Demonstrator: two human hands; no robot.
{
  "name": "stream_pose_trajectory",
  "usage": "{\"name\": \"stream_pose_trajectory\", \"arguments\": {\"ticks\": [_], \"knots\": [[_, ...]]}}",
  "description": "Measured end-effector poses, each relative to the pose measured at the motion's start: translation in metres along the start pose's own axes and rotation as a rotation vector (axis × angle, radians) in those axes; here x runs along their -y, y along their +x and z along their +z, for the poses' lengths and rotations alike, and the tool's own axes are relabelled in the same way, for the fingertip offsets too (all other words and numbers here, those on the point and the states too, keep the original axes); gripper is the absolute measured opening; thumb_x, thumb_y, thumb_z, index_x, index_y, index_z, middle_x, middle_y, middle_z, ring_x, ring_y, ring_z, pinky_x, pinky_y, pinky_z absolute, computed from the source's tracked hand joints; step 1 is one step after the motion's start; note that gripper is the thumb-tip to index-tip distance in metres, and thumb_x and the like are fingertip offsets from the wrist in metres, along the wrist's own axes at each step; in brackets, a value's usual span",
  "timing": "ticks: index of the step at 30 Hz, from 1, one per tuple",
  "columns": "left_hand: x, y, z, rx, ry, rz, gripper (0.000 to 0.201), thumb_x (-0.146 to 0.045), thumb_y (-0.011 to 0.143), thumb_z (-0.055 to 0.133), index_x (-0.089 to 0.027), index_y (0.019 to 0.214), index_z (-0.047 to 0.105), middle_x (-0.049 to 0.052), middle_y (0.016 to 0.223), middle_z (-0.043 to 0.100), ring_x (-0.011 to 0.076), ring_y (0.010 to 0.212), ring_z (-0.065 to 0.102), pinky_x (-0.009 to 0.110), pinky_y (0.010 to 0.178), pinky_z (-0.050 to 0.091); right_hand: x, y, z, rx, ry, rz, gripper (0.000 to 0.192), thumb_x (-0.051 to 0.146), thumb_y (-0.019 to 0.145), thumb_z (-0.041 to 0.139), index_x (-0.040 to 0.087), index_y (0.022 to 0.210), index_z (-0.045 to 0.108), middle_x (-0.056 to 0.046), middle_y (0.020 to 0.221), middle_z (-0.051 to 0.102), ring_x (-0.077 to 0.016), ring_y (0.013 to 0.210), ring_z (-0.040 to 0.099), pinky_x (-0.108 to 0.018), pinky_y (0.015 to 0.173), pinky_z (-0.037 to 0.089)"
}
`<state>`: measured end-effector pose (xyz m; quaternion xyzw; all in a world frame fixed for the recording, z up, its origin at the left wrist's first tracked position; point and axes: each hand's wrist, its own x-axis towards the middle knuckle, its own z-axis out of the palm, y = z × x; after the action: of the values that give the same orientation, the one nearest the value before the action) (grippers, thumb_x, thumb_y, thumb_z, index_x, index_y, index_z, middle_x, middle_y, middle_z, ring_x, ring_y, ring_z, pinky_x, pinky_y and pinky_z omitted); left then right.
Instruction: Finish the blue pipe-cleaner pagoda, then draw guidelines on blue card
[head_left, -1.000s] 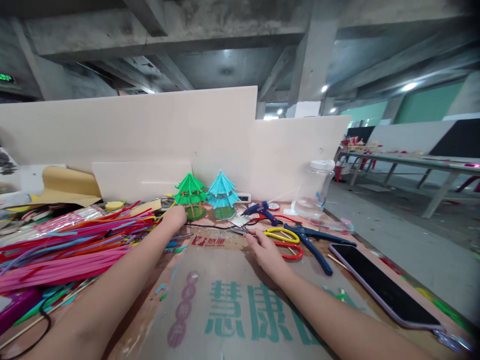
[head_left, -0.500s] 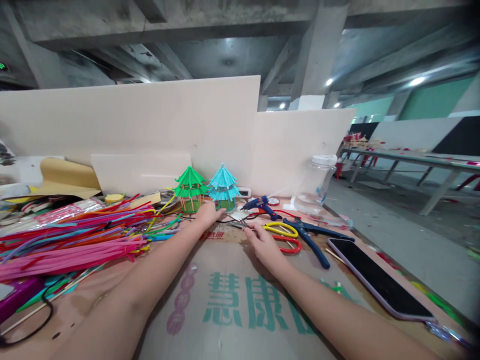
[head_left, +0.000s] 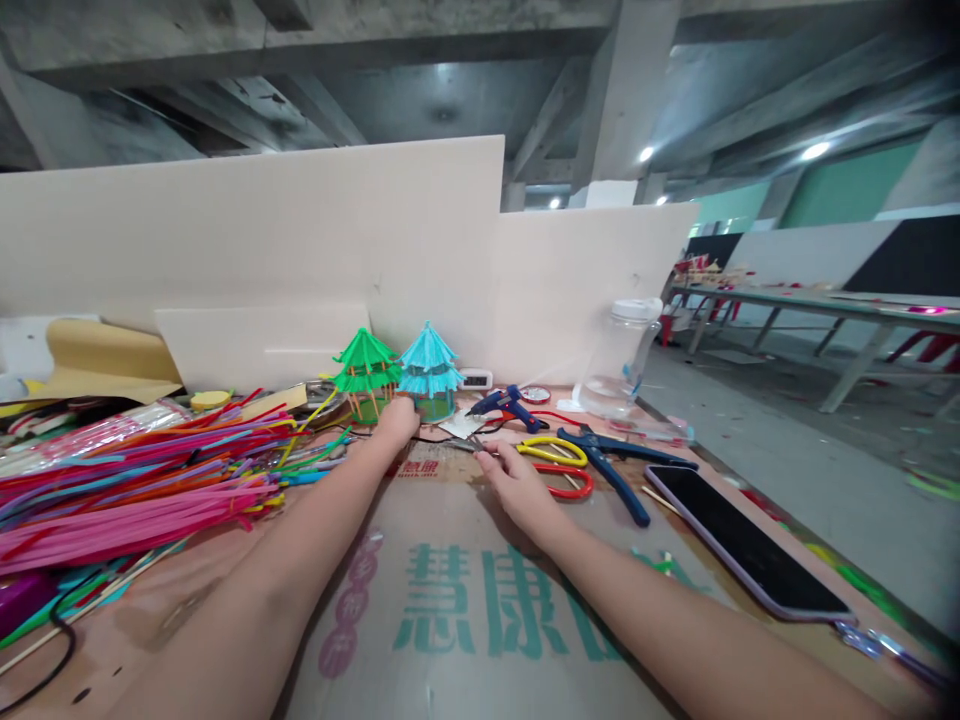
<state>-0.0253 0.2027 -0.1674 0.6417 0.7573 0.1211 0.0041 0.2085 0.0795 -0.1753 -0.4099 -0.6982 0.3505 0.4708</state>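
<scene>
- Craft sticks [head_left: 142, 480] in pink, red, orange and blue lie in a thick heap at the left of the frame, on the brown table [head_left: 150, 620].
- Behind them, at upper left, a tan folded sheet [head_left: 105, 355] leans by a pale board [head_left: 262, 345].
- Just left of centre the left hand [head_left: 395, 422] reaches to the foot of two small paper pagodas, its fingers curled at the base between the green pagoda [head_left: 365, 372] and the blue pagoda [head_left: 430, 370]; whether it grips either one cannot be told, since the fingertips are hidden.
- Both pagodas stand upright, side by side, against the tall pale partition [head_left: 300, 230] at the back of the table.
- Flattened cardboard [head_left: 480, 610] with green printed characters fills the lower centre, under both forearms.
- Right of centre the right hand [head_left: 517, 485] rests palm down on the cardboard edge, fingers loosely spread and holding nothing, fingertips just beside the yellow-handled scissors [head_left: 553, 452].
- Red-handled scissors [head_left: 566, 483] lie just beside the yellow pair, with a blue glue gun [head_left: 506, 403] behind them.
- Blue-handled pliers [head_left: 615, 468] lie further right.
- Farther back stands a clear plastic jar [head_left: 621, 355] with a white lid.
- At lower right a dark phone [head_left: 742, 545] lies flat, screen up.
</scene>
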Motion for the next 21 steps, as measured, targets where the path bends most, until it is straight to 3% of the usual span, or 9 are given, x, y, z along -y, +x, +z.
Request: {"name": "stream_pose_trajectory", "arguments": {"ticks": [6,14,21], "knots": [[0.018,-0.001,-0.012,-0.014,0.023,-0.095,0.038,-0.036,0.094,0.063,-0.015,0.126,0.058,0.012,0.126,0.060,0.0246,0.108,0.063,0.045,0.090,0.055,0.001,0.000,-0.001,0.014,-0.012,0.000,0.027,0.043,0.090,0.050,0.019,0.099,0.060,-0.005,0.094,0.067,-0.0223,0.088,0.061,-0.036,0.082,0.047],[0.009,0.001,-0.019,0.028,-0.039,-0.069,0.037,-0.036,0.094,0.063,-0.017,0.125,0.058,0.010,0.125,0.061,0.0243,0.108,0.063,0.044,0.089,0.056,-0.003,0.001,-0.001,0.014,-0.044,-0.025,0.026,0.039,0.095,0.049,0.018,0.101,0.062,-0.005,0.097,0.068,-0.0223,0.092,0.062,-0.038,0.085,0.050],[0.024,-0.036,-0.045,0.100,-0.062,0.048,0.035,-0.037,0.095,0.062,-0.018,0.124,0.060,0.009,0.125,0.061,0.0248,0.108,0.063,0.044,0.089,0.055,-0.009,0.001,0.000,0.017,-0.035,-0.049,0.033,0.037,0.097,0.060,0.017,0.123,0.060,-0.009,0.122,0.063,-0.0216,0.103,0.065,-0.043,0.087,0.056]]}}
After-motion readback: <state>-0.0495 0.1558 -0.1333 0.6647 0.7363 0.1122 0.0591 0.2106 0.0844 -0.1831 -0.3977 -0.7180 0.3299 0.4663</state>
